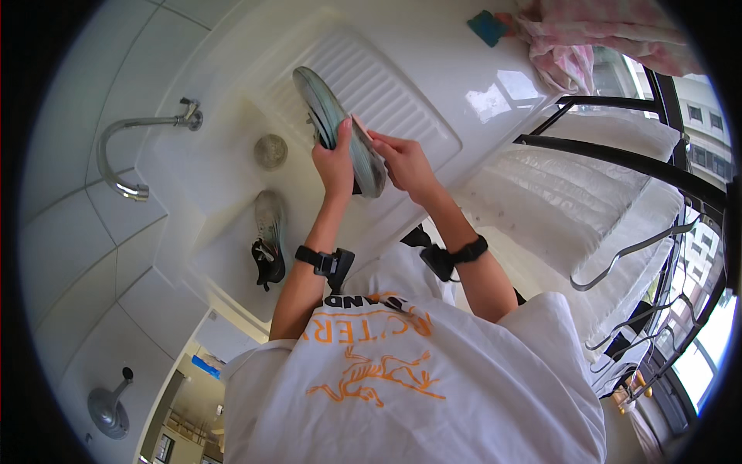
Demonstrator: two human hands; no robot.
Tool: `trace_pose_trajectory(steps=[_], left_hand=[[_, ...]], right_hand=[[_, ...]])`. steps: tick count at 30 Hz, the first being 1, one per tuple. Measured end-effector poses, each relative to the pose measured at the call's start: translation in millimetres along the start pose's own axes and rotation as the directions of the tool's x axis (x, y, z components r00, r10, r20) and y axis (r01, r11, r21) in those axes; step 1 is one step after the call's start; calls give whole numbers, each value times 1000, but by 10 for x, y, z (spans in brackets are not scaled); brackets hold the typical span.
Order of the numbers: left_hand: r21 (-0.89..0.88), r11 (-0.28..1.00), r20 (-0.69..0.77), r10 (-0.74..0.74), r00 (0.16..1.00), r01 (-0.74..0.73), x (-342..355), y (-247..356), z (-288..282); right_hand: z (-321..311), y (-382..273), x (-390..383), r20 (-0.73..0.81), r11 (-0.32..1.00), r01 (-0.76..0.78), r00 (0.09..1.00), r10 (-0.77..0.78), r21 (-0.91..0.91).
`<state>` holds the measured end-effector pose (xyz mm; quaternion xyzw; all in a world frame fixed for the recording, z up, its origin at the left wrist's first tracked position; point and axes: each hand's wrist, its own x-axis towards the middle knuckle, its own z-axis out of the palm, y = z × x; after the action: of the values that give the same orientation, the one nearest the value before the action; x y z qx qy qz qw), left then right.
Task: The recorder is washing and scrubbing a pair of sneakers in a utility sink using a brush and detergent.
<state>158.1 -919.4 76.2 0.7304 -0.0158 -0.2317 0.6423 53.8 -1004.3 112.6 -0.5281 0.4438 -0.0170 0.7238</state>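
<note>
My left hand [334,164] is closed on a light grey-green shoe [318,93], held tilted over the ribbed board of a white sink [425,120], its long sole side showing. My right hand [406,162] pinches a thin pale pink item [359,125] against the shoe's side; what exactly it is, I cannot make out. A second grey shoe with a black heel [269,228] lies in the basin below and left of my left hand, near a round metal drain [270,151].
A curved chrome tap [124,127] is on the tiled left wall, with a lever fitting [108,410] lower down. A teal sponge [487,27] and pink cloth [564,66] are at the top right. White padded bedding [572,193] hangs by black rails and metal hangers near the window.
</note>
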Motion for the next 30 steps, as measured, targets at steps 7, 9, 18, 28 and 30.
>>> trace_pose_trajectory(steps=[7,9,18,28,30], left_hand=[[-110,993,-23,-37,999,34,35,-150,12],[-122,990,-3,-76,997,75,39,-159,-44],[-244,962,-17,-130,991,122,50,-171,-55],[-227,968,-49,-125,991,110,50,-243,-42],[-252,955,-40,-173,984,157,26,-237,-113]], right_hand=[[-357,297,-784,115,981,-196,974,193,15],[-173,391,-681,-2,999,36,999,-37,-12],[-271,174,-295,99,994,55,994,-45,-95],[41,126,-55,55,973,193,981,-187,-129],[101,74,-48,51,977,185,982,-180,-105]])
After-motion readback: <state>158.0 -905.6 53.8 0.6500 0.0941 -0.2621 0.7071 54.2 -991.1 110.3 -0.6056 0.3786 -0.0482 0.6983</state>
